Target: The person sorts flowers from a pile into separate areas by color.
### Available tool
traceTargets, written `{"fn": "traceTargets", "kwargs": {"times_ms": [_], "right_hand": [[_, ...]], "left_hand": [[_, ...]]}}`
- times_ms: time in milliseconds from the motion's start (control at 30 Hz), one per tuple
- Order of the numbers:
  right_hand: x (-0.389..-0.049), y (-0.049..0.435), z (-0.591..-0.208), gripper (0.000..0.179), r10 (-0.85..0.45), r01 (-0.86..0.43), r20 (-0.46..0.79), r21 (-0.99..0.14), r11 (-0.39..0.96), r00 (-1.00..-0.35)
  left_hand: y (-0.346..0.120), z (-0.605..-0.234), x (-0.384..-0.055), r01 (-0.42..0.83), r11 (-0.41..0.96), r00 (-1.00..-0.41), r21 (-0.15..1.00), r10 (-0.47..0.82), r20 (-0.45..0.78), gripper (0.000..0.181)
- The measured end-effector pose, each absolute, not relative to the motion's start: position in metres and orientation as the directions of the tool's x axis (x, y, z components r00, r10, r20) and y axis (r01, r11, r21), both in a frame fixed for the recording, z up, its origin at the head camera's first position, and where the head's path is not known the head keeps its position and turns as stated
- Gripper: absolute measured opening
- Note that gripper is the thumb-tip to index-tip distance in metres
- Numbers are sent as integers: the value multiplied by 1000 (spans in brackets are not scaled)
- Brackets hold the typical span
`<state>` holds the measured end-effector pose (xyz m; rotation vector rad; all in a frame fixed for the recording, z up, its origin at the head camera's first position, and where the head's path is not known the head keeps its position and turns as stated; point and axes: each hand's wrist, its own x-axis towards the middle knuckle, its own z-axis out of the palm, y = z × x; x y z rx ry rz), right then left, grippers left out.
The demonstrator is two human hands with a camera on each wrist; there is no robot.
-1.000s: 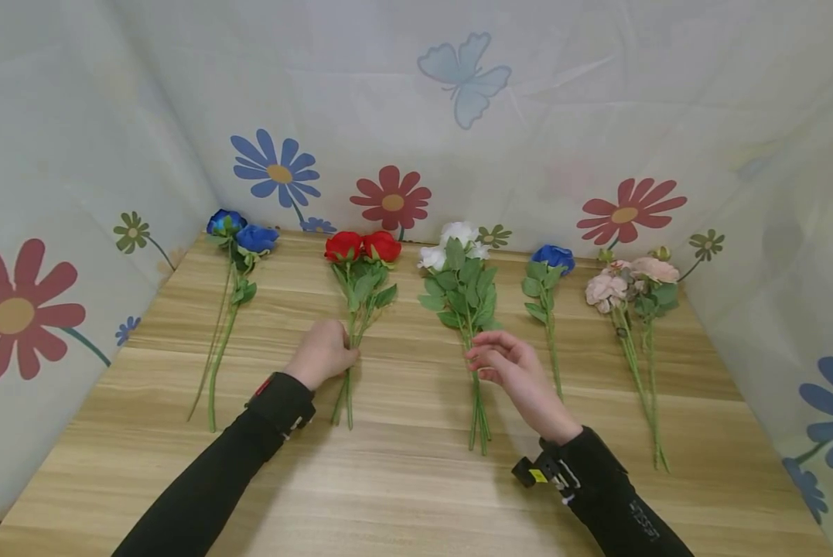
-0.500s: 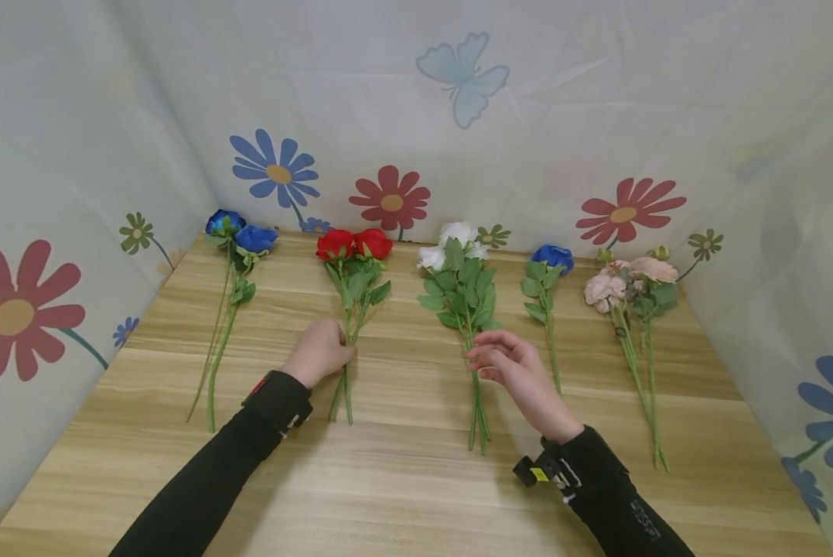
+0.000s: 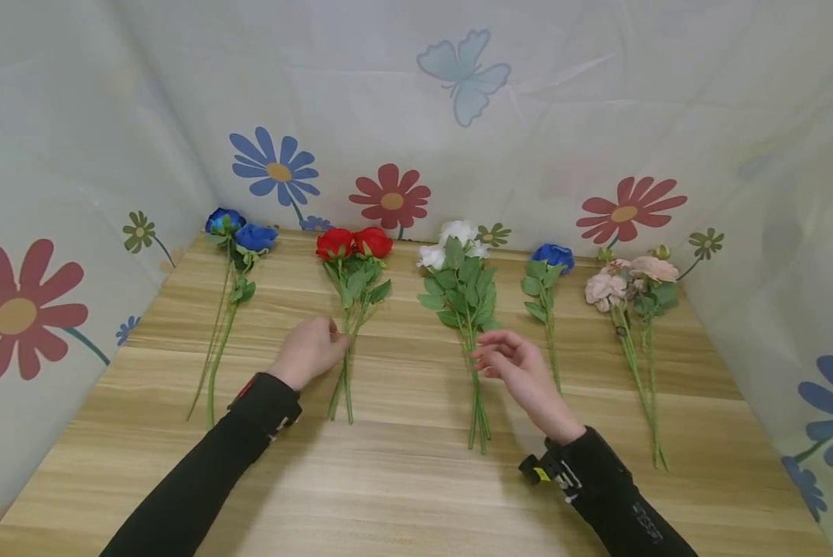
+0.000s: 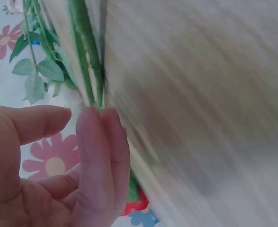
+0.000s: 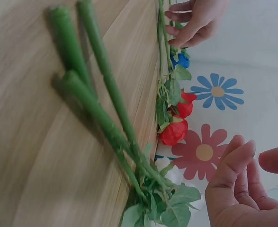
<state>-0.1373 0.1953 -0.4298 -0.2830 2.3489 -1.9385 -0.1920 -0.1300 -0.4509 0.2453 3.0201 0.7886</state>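
Note:
My left hand (image 3: 309,352) is beside the stems of two red roses (image 3: 353,244) in the head view. In the left wrist view its thumb stands apart from its fingers (image 4: 98,161), and the green stems (image 4: 85,52) pass by the fingertips with nothing pinched. My right hand (image 3: 517,371) hovers at the stems of the white roses (image 3: 458,251), its fingers relaxed. The right wrist view shows a gap between thumb and fingers, with the white roses' stems (image 5: 105,104) lying on the table apart from them.
Two blue roses (image 3: 242,232) lie at the left of the wooden table (image 3: 402,495). A single blue rose (image 3: 552,259) lies right of the white ones, and pale pink flowers (image 3: 628,282) lie farther right. A printed curtain (image 3: 360,85) encloses the back and sides.
The red roses have shifted slightly left in my left hand. That hand has then let go of their stems and drawn back a little to the left. My right hand has barely moved.

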Motion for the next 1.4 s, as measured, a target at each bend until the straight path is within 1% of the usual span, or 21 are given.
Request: {"fn": "traceTargets", "kwargs": {"times_ms": [100, 167, 333, 500, 600, 767, 933, 1167, 1400], "right_hand": [[-139, 196, -431, 25, -175, -153, 110, -954, 257, -978], [-140, 196, -432, 23, -175, -192, 145, -938, 289, -974], [-142, 195, -434, 22, -193, -260, 202, -896, 360, -960], [-145, 189, -437, 22, -226, -335, 255, -813, 477, -940], [-145, 182, -436, 23, -257, -376, 279, -766, 521, -925], [-148, 160, -431, 25, -312, -420, 292, -736, 531, -904], [-155, 133, -429, 28, -362, -456, 297, -723, 518, -883], [-165, 84, -422, 35, -470, -588, 371, -638, 497, -801], [-166, 34, -421, 41, -566, -640, 338, -580, 504, -752]], "left_hand": [[-136, -445, -186, 148, 854, -988, 498, 146, 45, 36], [-140, -442, -184, 156, 846, -987, 510, 147, 59, 37], [-156, -440, -180, 212, 843, -976, 495, 164, 141, 32], [-176, -439, -177, 250, 830, -966, 498, 180, 186, 27], [-189, -437, -173, 265, 819, -960, 509, 177, 216, 25], [-213, -430, -168, 275, 824, -949, 495, 149, 279, 22], [-237, -421, -161, 207, 840, -967, 501, 100, 233, 28], [-272, -417, -160, 136, 880, -971, 455, 28, 236, 30], [-300, -424, -160, 56, 882, -980, 468, -40, 193, 34]]}}
